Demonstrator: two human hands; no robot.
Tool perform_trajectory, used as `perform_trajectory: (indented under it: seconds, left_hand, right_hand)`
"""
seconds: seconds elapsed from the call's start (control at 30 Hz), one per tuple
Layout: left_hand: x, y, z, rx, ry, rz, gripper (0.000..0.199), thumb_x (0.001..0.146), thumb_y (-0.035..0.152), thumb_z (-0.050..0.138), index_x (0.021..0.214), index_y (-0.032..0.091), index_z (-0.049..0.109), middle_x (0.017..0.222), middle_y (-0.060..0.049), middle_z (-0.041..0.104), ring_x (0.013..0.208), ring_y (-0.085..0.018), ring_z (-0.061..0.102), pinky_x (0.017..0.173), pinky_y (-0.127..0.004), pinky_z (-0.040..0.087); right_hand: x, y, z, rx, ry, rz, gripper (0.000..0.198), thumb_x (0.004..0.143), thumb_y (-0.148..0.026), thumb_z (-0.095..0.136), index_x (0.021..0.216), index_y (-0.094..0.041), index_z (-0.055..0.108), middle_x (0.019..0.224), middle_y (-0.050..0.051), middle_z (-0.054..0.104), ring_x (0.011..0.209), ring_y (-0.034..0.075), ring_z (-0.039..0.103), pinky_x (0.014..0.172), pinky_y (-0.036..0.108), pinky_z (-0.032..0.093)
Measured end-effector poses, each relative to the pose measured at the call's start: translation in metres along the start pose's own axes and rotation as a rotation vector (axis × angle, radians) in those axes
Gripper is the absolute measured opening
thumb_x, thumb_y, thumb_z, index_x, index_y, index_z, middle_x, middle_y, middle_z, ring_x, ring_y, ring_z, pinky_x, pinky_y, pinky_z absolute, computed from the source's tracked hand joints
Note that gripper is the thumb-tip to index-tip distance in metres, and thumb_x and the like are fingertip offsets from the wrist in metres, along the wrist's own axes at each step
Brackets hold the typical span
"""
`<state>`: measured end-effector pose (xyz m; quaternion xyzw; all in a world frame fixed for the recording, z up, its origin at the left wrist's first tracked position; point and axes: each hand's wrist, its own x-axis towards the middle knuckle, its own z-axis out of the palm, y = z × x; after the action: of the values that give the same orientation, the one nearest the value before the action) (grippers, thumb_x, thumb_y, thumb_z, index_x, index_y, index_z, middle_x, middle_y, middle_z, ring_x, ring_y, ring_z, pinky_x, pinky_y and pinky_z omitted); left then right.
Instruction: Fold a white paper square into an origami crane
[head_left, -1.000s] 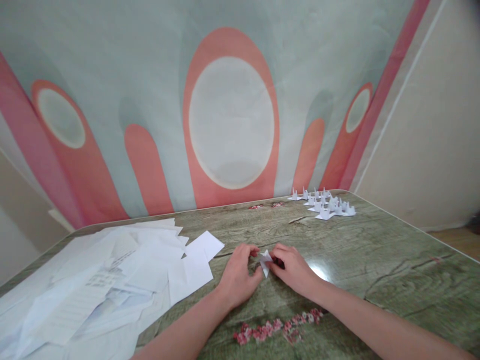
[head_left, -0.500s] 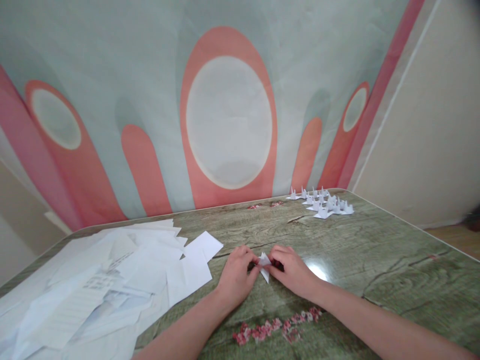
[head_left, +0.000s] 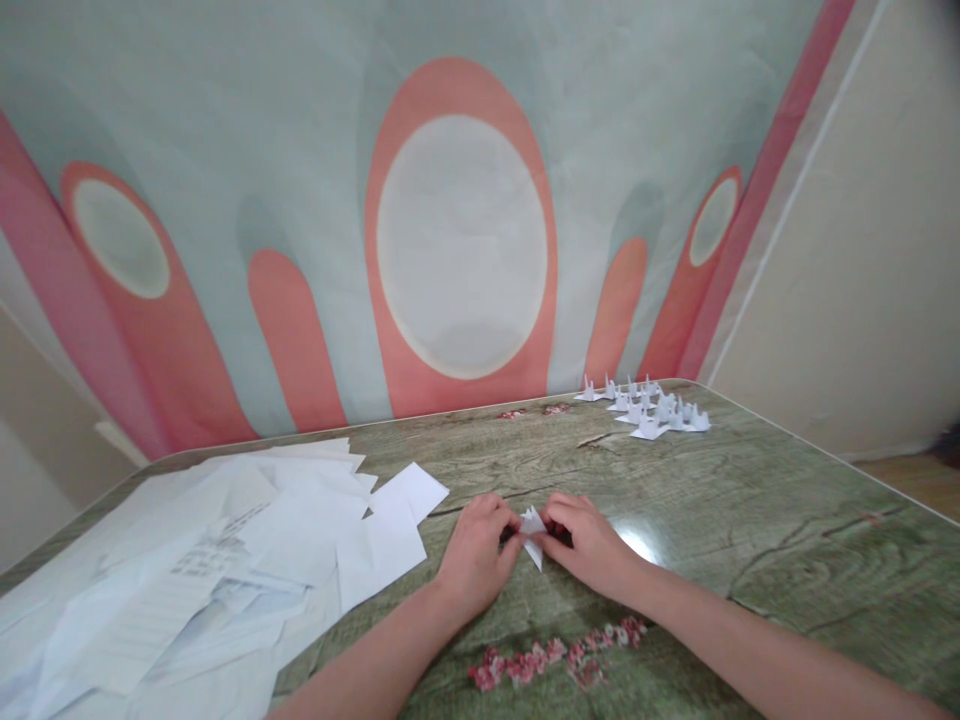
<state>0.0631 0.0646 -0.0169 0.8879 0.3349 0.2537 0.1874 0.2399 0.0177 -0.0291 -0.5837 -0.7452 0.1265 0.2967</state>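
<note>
A small white piece of folded paper [head_left: 533,530] is pinched between my two hands, low over the middle of the table. My left hand [head_left: 480,550] grips its left side between thumb and fingers. On the opposite side, my right hand [head_left: 585,540] holds it the same way, fingers curled in. One point of the paper sticks up between the fingertips and another hangs down toward me. The fingers hide the paper's side parts.
Loose white sheets [head_left: 202,570] lie heaped at the left, with square papers [head_left: 409,490] at the heap's right edge. Several folded paper cranes [head_left: 660,410] stand at the table's far right. A printed backdrop [head_left: 465,240] rises behind the wood-patterned table [head_left: 750,520].
The view has shifted very slightly. Both hands keep their pinch on the folded paper, whose upper point looks a little different between the fingertips.
</note>
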Motion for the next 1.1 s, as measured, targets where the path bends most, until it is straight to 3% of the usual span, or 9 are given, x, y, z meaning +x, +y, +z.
perform_trajectory:
  seconds: [0.2,0.33,0.87,1.0,1.1]
  left_hand:
    - [0.0,0.005,-0.003,-0.137,0.081,0.014,0.012,0.078,0.018,0.058,0.09,0.019,0.055,0.09,-0.003,0.055,0.089,-0.019,0.05,0.08,-0.032,0.039]
    - [-0.001,0.007,-0.004,-0.203,0.135,0.022,0.019,0.078,0.01,0.052,0.093,0.02,0.052,0.092,-0.003,0.056,0.091,-0.018,0.05,0.083,-0.031,0.039]
    - [0.0,0.005,-0.006,-0.192,0.112,0.031,0.012,0.081,0.012,0.05,0.084,0.02,0.058,0.085,-0.002,0.06,0.085,-0.016,0.055,0.079,-0.029,0.042]
    - [-0.002,0.01,-0.007,-0.204,0.117,-0.011,0.025,0.075,0.011,0.054,0.098,0.019,0.053,0.095,-0.004,0.059,0.091,-0.018,0.054,0.083,-0.031,0.042]
    - [-0.001,0.012,-0.008,-0.184,0.047,0.022,0.031,0.071,0.015,0.062,0.1,0.019,0.053,0.098,-0.005,0.058,0.094,-0.02,0.052,0.085,-0.033,0.04]
  right_hand:
    - [-0.001,0.001,-0.001,0.003,-0.011,-0.006,0.014,0.08,-0.021,0.058,0.068,-0.018,0.052,0.072,-0.003,0.051,0.07,0.014,0.049,0.068,0.028,0.032]
    - [0.0,0.0,-0.001,0.004,-0.01,0.006,0.013,0.08,-0.022,0.058,0.069,-0.018,0.053,0.073,-0.002,0.052,0.07,0.014,0.049,0.068,0.029,0.033]
    - [-0.001,-0.003,-0.003,0.003,-0.008,0.004,0.014,0.08,-0.021,0.057,0.067,-0.018,0.053,0.072,-0.002,0.052,0.07,0.014,0.05,0.068,0.029,0.033]
    - [-0.002,-0.004,-0.004,0.016,-0.001,0.001,0.015,0.081,-0.022,0.058,0.068,-0.018,0.054,0.071,-0.002,0.053,0.07,0.014,0.05,0.068,0.029,0.033]
    - [-0.002,-0.003,-0.004,0.032,0.003,-0.008,0.016,0.081,-0.022,0.059,0.066,-0.018,0.054,0.07,-0.002,0.053,0.07,0.014,0.05,0.068,0.029,0.033]
